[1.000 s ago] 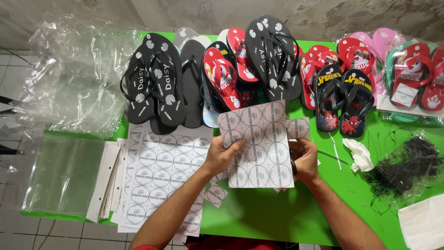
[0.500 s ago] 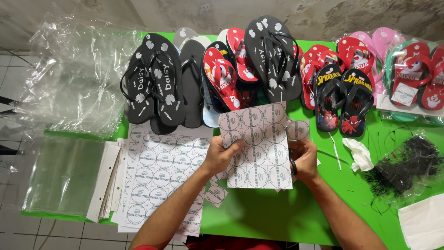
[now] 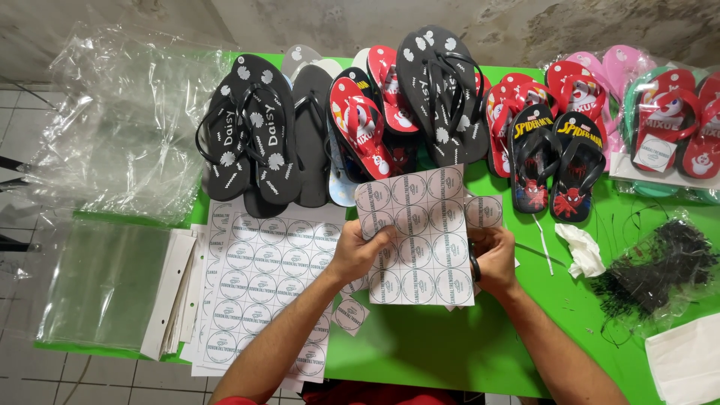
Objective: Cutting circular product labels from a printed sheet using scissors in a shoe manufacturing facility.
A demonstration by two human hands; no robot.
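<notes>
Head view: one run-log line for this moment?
left hand: holds label sheet | right hand: pinches sheet's right edge | sheet raised over green table | flip-flops behind

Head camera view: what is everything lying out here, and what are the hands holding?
sheet of round labels: one, pale with grey circles, held up in both hands over the table middle
stack of label sheets: several, white, flat on the table left of the hands
cut label pieces: a few, by the left forearm
flip-flops: many pairs, black, red, pink, green, in a row along the far edge
clear plastic bags: a pile, far left
black ties: a heap, right
crumpled white scrap: one, right of the hands
table: one, bright green
left hand: grips the sheet's left edge
right hand: at the sheet's right edge
</notes>
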